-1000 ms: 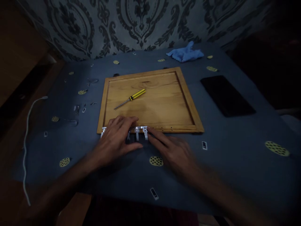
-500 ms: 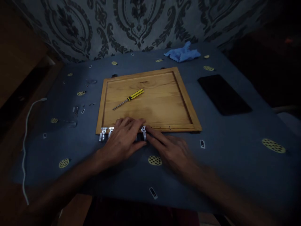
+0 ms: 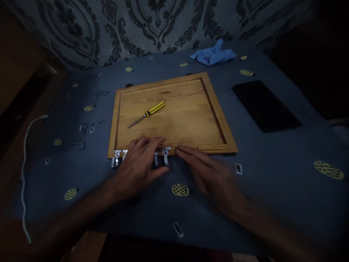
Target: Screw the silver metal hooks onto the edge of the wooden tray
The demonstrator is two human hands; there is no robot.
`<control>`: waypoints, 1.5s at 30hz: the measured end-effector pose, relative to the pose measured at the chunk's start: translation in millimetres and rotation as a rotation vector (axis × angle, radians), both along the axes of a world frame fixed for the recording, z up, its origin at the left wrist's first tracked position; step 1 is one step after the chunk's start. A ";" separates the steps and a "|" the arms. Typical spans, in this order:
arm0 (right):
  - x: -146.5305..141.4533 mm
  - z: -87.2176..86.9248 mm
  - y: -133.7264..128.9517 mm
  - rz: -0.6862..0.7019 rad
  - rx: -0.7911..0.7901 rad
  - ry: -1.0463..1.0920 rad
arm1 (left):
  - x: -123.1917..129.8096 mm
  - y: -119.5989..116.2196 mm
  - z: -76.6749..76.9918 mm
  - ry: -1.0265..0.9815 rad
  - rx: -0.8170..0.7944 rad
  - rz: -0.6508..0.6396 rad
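Observation:
A silvery metal hook rail (image 3: 165, 154) lies along the near edge of a framed wooden board (image 3: 152, 89), its hooks pointing toward me. My left hand (image 3: 139, 162) rests across the rail's middle, with fingers over the board's edge and the thumb spread apart; it hides part of the rail. Just right of the rail's end, my right hand (image 3: 212, 171) touches the board's near edge with straight fingers held close together and nothing visible in them. On the board's panel lies a screwdriver (image 3: 147, 114) with a yellow and black handle.
Small screws (image 3: 103, 120) and a metal hook (image 3: 80, 146) lie left of the board on the blue patterned cloth (image 3: 147, 214). A white cable (image 3: 23, 174) runs down the left side. Farther right are a blue crumpled cloth (image 3: 212, 55) and a dark flat tablet-like object (image 3: 267, 105).
My right hand has moved right, away from the rail's end, which now shows. My left hand stays over the rail, its thumb a little farther from the hooks. The view has shifted slightly.

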State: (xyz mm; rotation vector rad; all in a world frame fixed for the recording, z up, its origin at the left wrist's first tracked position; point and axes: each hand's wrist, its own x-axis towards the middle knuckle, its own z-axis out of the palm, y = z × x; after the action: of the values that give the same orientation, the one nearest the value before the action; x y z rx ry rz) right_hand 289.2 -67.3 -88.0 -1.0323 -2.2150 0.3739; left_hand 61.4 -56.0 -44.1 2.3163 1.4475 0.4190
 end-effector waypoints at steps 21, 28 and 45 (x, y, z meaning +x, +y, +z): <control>-3.9 -4.2 2.1 0.131 -0.001 -0.272 | 0.6 -1.1 0.0 0.022 0.014 -0.004; -6.6 -0.6 2.8 0.121 0.074 -0.298 | -2.6 -0.2 1.3 0.012 0.020 -0.024; 0.4 7.9 1.3 -0.022 -0.034 0.084 | -5.5 0.5 -1.0 -0.033 0.028 -0.028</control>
State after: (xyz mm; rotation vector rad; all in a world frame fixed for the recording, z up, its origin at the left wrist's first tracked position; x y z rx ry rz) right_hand 289.7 -66.1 -80.1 -1.0390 -2.1280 0.4389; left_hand 55.9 -55.5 -45.1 2.3373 1.4005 0.4702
